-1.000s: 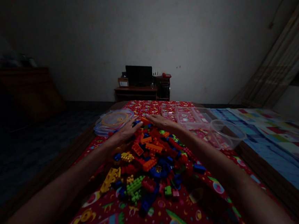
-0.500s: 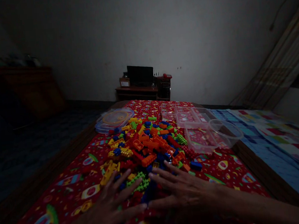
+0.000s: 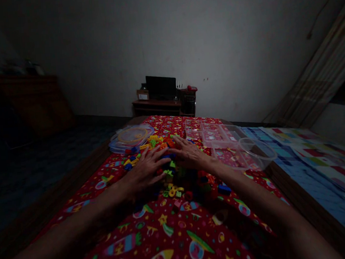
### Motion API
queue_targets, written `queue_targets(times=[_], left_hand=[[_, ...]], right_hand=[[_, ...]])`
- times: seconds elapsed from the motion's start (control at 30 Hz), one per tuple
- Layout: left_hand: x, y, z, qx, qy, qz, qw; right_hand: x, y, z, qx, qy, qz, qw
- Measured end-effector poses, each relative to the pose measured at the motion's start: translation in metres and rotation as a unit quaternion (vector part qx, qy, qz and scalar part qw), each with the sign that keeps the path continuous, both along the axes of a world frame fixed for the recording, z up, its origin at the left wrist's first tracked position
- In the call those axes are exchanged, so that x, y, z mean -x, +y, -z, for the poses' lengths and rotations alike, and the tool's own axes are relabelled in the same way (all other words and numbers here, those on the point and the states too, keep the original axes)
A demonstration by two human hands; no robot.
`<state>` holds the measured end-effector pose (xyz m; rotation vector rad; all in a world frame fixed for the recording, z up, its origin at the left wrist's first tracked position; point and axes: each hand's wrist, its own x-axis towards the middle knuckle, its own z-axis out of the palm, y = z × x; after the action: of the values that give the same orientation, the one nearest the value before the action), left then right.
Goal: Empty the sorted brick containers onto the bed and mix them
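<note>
A heap of colourful plastic building bricks [image 3: 168,173] lies on a red patterned cloth [image 3: 166,235]. Over its left part rests my left hand [image 3: 145,168], palm down with the fingers apart. My right hand [image 3: 189,153] lies across the right part, fingers stretched toward the far side. Both hands touch or hover just over the bricks, and much of the heap is hidden beneath them. A loose blue brick [image 3: 224,189] sits to the right, below my right forearm. Nearer to me, a yellow ring-shaped piece [image 3: 172,192] lies among small bricks.
Clear plastic containers [image 3: 227,157] stand right of the heap, one with a round rim. Stacked clear lids [image 3: 132,138] lie at the far left. Beyond the table are a monitor [image 3: 161,87] on a desk and a wooden cabinet [image 3: 28,106]. A bed [image 3: 311,161] adjoins on the right.
Both hands have moved forward from the near edge of the heap onto its middle and far part. Near bricks have shifted away, baring more cloth in front of me.
</note>
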<state>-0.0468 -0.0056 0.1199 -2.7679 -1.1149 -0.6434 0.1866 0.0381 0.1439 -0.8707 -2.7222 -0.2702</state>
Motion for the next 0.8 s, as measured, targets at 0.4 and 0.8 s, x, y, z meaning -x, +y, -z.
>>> queue_targets(times=[0.4,0.8], left_hand=[[0.074,-0.009,-0.005,0.073,-0.184,-0.179,0.964],[0.092,-0.045,0.072,0.13,-0.129,-0.232,0.955]], right_hand=[[-0.056,0.021,-0.001,0.222,0.187,0.176,0.941],[-0.014,0.03,0.014,0.325,0.171,0.197,0.909]])
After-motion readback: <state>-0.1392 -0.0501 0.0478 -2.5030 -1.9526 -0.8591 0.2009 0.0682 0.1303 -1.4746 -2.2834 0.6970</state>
